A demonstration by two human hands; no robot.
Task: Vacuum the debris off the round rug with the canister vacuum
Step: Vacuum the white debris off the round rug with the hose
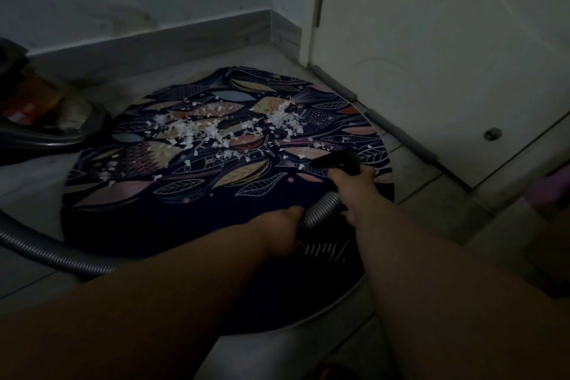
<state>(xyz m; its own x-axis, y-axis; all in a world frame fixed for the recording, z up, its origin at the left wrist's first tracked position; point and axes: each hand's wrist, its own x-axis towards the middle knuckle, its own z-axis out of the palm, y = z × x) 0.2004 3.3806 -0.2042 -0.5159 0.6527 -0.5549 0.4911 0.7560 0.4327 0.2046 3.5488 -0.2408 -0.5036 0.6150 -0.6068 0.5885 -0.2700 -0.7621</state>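
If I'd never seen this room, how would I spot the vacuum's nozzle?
Find the round rug with leaves and fish, on the floor beside the white door. At its edge nearest the door, the right hand grips the nozzle. It is the only plain black piece there, ahead of the ribbed grey hose and short of the white scraps.

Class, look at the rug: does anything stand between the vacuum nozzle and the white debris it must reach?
Nothing visible does. The nozzle, held by the right hand, sits over the right side of the round rug; only open patterned rug separates it from the white debris. The left hand grips the hose behind.
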